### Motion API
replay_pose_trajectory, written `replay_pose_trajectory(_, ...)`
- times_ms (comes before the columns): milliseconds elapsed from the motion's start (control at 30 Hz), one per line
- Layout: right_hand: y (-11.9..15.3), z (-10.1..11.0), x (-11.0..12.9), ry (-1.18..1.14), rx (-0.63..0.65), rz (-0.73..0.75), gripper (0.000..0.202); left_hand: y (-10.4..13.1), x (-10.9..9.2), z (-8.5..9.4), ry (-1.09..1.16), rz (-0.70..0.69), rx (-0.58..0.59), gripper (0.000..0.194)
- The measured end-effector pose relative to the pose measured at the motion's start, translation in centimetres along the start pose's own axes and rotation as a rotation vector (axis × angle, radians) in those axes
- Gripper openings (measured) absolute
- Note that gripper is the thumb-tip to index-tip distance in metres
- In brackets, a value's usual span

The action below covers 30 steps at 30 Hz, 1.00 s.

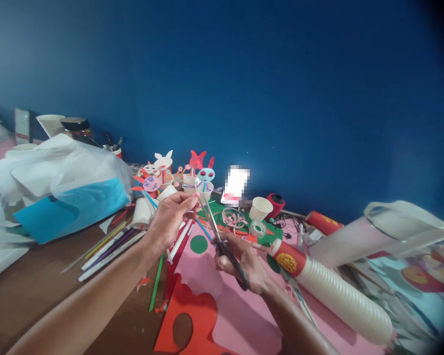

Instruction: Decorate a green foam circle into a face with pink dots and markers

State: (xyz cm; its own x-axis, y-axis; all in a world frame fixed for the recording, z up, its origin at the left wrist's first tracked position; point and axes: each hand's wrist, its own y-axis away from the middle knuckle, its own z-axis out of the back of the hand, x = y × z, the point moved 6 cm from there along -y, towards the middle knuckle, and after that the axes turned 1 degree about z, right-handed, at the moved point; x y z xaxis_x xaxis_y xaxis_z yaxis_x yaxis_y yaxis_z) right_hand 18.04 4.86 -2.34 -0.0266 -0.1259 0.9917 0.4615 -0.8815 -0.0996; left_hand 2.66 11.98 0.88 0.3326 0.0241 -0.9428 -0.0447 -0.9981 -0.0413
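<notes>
My right hand (240, 259) grips a pair of scissors (211, 217) by the black handles, blades pointing up and away from me. Their tips are beside the fingertips of my left hand (173, 217), which pinches a small pink piece, apparently paper (197, 195). Whether the blades touch that piece, I cannot tell. Below my hands lie pink paper (240, 315) with a cut, wavy edge, a green paper circle (199, 244) and red paper (196, 320) with round holes. Just beyond my left hand, paper cups carry animal-face cutouts, among them a light-blue face (206, 175).
A long stack of paper cups (344, 291) lies at the right, near a plastic-wrapped roll (351, 241). Plastic bags with blue sheets (74, 209) and several pens (107, 249) are at the left. At the back are a blurred bright screen (237, 185), a cup (261, 209) and tape (258, 228).
</notes>
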Motion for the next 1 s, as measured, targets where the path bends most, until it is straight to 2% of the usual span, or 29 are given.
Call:
replay_pose_trajectory(133,0.0,0.1,0.1,0.017,-0.02,-0.011,0.043,0.0,0.2,0.0,-0.014,0.023,0.0,0.017)
replay_pose_trajectory(367,0.0,0.0,0.0,0.026,-0.014,0.011,0.044,-0.2,1.0,-0.2,0.214,0.179,0.059,0.016)
replay_pose_trajectory(733,0.0,0.1,0.1,0.067,-0.028,0.009,0.04,0.0,0.8,0.0,0.195,0.165,0.034,0.015)
replay_pose_trajectory(1000,0.0,0.0,-0.1,0.026,-0.018,0.026,0.042,0.5,1.4,-0.6,0.213,0.24,0.064,0.011)
